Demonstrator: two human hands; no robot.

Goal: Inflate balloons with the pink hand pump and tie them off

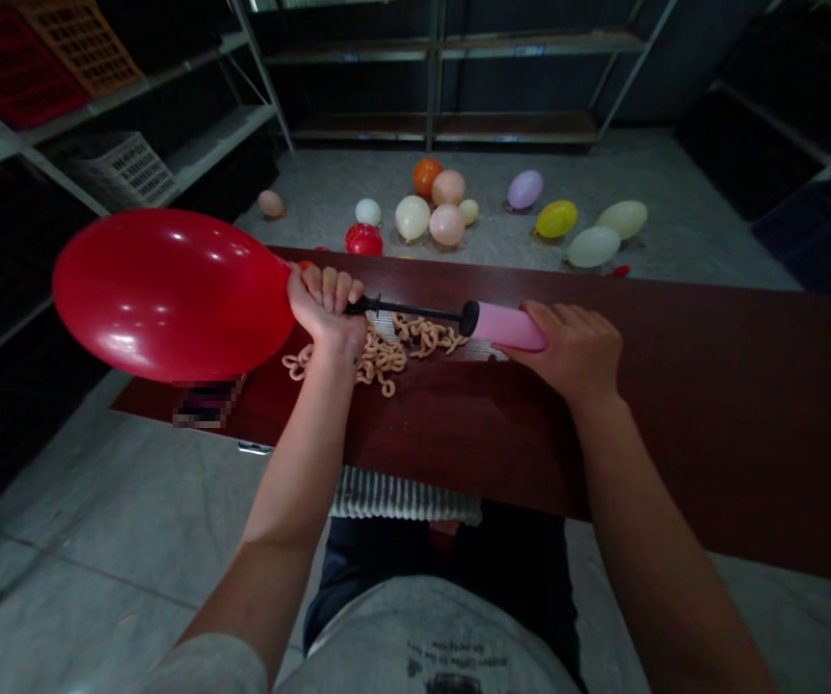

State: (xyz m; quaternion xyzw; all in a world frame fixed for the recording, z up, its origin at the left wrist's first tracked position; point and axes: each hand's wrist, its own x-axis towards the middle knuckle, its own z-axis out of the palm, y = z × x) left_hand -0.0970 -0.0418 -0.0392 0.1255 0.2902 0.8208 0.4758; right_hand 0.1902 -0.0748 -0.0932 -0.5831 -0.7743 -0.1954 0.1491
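A large inflated red balloon extends to the left from my left hand, whose fingers are closed round its neck and the end of a black pump rod. The balloon's neck is mostly hidden by the fingers. My right hand is wrapped round the pink barrel of a hand pump. Between the hands, the black rod shows at length, above the dark red table. Beneath it lies a heap of beige curled pieces beside some whitish ribbed material.
Several inflated balloons lie on the floor beyond the table. A blurred-out flat object rests at the table's left end. Metal shelves stand behind, with crates on the left shelving. A striped cloth is at the near edge.
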